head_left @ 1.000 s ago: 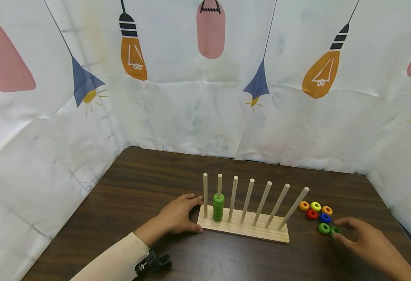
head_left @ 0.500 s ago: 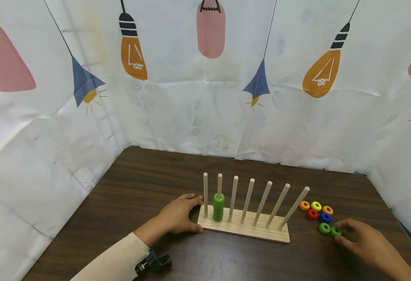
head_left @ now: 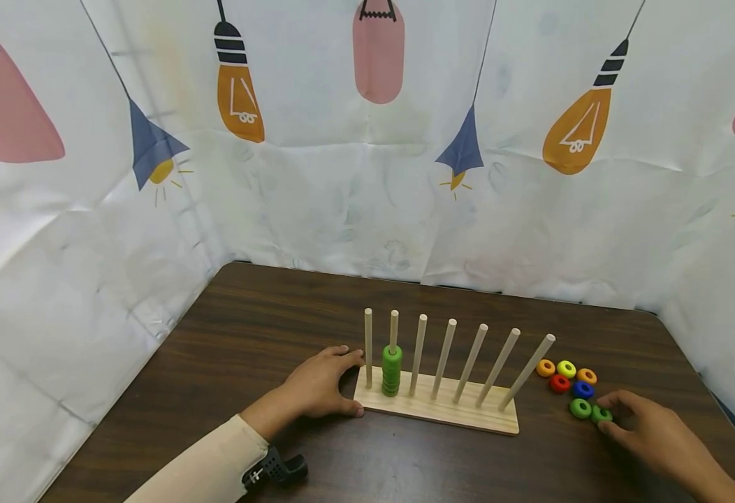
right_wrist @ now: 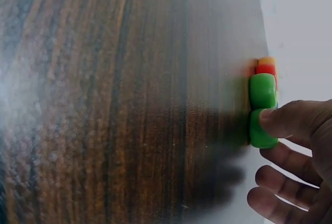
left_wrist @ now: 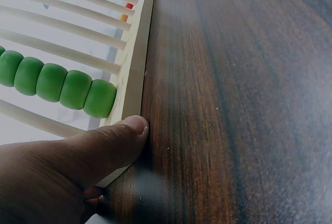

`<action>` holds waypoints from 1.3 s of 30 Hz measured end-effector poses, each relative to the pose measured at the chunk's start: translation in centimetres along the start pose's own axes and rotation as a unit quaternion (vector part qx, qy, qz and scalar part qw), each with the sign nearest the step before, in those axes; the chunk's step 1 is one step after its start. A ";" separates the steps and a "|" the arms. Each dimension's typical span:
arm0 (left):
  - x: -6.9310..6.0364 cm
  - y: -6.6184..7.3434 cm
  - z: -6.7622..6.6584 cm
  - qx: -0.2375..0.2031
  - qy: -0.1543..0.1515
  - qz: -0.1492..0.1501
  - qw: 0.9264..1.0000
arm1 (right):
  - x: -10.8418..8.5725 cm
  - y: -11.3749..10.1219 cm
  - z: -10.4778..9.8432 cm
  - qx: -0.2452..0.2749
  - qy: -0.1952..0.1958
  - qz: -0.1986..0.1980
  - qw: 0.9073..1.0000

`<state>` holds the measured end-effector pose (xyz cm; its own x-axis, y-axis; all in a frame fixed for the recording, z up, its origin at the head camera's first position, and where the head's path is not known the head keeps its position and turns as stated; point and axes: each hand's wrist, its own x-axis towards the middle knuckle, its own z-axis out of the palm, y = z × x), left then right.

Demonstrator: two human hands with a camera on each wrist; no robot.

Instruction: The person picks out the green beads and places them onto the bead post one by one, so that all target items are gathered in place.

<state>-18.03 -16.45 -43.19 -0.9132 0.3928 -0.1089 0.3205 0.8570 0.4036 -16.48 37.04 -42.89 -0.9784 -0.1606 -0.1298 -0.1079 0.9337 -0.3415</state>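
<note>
At its left end, a wooden peg stand (head_left: 433,413) is held by my left hand (head_left: 320,384); the thumb (left_wrist: 132,128) lies along the front edge of the base, and the other fingers are partly hidden behind it. Several green beads (head_left: 390,370) are stacked on the second peg from the left. To the right of the stand, my right hand (head_left: 653,433) pinches a green bead (right_wrist: 262,136) between thumb and index finger, with its other fingers loosely bent below. That bead rests on the table, touching another green bead (right_wrist: 263,90).
Beyond the right hand lie loose beads: blue (head_left: 583,390), red (head_left: 559,383), yellow (head_left: 566,369) and two orange ones (head_left: 546,368). All stand on a dark wooden table (head_left: 267,307). A white printed curtain (head_left: 317,202) hangs behind and at both sides.
The right hand has shifted very slightly rightward, and more of the green bead shows between its thumb and index finger. The left hand and the stand keep their places.
</note>
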 end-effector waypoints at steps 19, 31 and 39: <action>0.0 0.0 0.0 0.002 -0.001 0.004 1.000 | -0.6 -3.1 -3.6 0.005 0.097 -0.029 0.995; 0.1 0.0 0.1 0.001 -0.001 -0.002 1.000 | -0.7 -5.5 -5.7 0.005 0.165 -0.103 0.981; 0.1 0.0 0.2 0.004 0.001 -0.003 1.000 | -0.6 -7.1 -6.8 0.005 0.190 -0.146 0.971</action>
<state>-18.10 -16.36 -43.35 -0.9157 0.3868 -0.1092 0.3171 0.8622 0.3951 -16.38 32.72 -34.07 -0.9011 -0.2869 0.3252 -0.3906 0.8628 -0.3211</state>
